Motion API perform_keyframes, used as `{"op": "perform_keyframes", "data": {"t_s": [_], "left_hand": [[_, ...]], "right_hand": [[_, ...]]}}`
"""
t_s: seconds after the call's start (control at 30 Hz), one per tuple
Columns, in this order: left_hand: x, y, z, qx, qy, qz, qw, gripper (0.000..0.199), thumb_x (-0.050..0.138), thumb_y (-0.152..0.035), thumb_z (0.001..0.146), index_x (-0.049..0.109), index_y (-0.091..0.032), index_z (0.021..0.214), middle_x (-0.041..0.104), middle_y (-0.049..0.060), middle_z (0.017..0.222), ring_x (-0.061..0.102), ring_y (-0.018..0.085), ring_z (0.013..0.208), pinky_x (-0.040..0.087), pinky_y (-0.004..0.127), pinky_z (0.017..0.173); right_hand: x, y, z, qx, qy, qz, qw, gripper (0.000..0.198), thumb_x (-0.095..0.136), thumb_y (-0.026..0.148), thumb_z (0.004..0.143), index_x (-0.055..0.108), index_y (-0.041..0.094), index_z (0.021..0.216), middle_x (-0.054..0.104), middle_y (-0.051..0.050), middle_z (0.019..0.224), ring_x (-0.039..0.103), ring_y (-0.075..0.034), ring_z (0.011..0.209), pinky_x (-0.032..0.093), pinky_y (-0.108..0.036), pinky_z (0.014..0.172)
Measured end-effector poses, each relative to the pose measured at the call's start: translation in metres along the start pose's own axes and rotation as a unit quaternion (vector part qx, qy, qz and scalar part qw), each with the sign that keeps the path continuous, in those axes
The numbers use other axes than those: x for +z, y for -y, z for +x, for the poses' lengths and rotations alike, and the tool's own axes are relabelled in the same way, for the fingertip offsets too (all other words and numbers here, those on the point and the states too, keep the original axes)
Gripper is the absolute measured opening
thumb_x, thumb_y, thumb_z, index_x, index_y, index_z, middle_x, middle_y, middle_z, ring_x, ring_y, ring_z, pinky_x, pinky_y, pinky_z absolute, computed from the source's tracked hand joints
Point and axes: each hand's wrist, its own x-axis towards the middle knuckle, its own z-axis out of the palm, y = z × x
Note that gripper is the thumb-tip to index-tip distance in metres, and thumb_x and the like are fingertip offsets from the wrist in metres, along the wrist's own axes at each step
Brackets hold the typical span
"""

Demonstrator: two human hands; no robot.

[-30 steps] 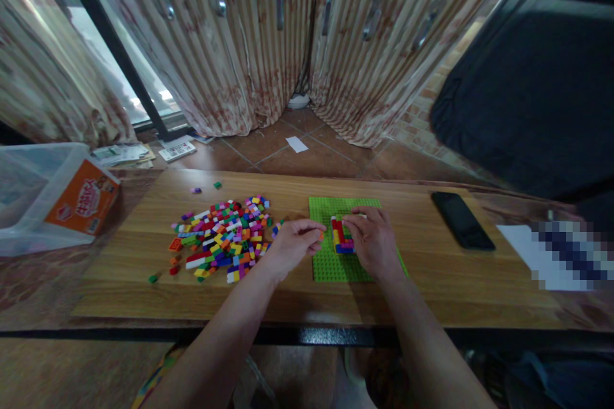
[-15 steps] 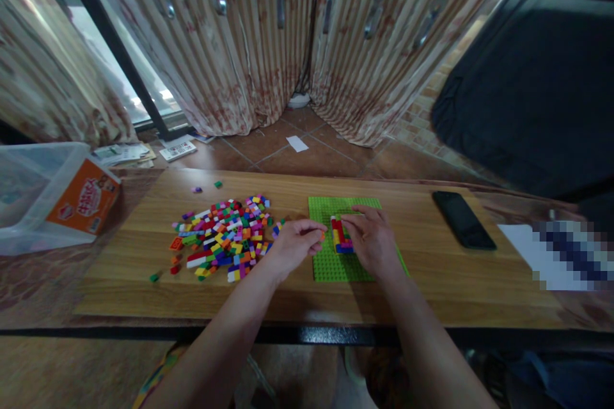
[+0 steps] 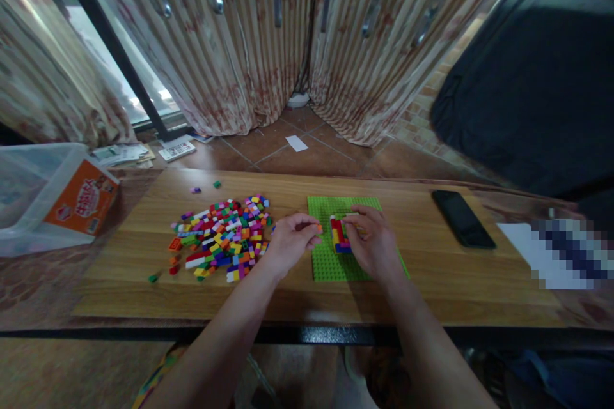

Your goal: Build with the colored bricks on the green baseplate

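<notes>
My left hand (image 3: pixel 290 241) is closed in a pinch on a small orange brick (image 3: pixel 320 228), held just above the left edge of the green baseplate (image 3: pixel 330 271). On that plate stands a low build of toy bricks (image 3: pixel 338 236) in red, yellow, blue and white. My right hand (image 3: pixel 373 239) rests over the right side of this build, its fingers curled together. Whatever lies between those fingertips is hidden, and so is the build's right part. A pile of loose, many-coloured bricks (image 3: pixel 223 236) spreads to the left of my left hand.
A black phone (image 3: pixel 463 218) lies on the wooden table (image 3: pixel 268 303) at the right, with a sheet of paper (image 3: pixel 518 246) beyond it. A clear plastic box (image 3: pixel 33 230) with an orange label stands at the far left. Several stray bricks surround the pile.
My left hand has drawn slightly left with the orange brick, away from the build. My right hand stays nearly where it was, over the build.
</notes>
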Motion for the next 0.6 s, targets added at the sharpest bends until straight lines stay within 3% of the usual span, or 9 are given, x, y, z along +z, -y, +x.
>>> {"op": "perform_keyframes", "data": {"t_s": [0.33,0.6], "left_hand": [[0.002,0.008,0.011,0.072,-0.043,-0.015,0.996,0.009,0.070,-0.020,0.071,0.068,-0.015,0.078,0.065,-0.001,0.065,0.061,0.010,0.059,0.045,0.021,0.057],[0.019,0.018,0.029,0.200,-0.098,0.187,0.957,0.009,0.065,-0.015,0.078,0.074,-0.017,0.081,0.073,0.001,0.078,0.064,0.013,0.071,0.049,0.024,0.071]], "right_hand": [[0.003,-0.003,-0.004,0.003,0.026,-0.049,0.998,0.024,0.052,0.018,0.084,0.075,0.023,0.086,0.066,-0.010,0.107,0.057,-0.026,0.105,0.047,-0.046,0.090],[0.001,0.000,-0.005,0.029,0.036,-0.048,0.998,0.024,0.053,0.019,0.086,0.076,0.022,0.087,0.066,-0.011,0.108,0.056,-0.026,0.106,0.048,-0.046,0.091]]}}
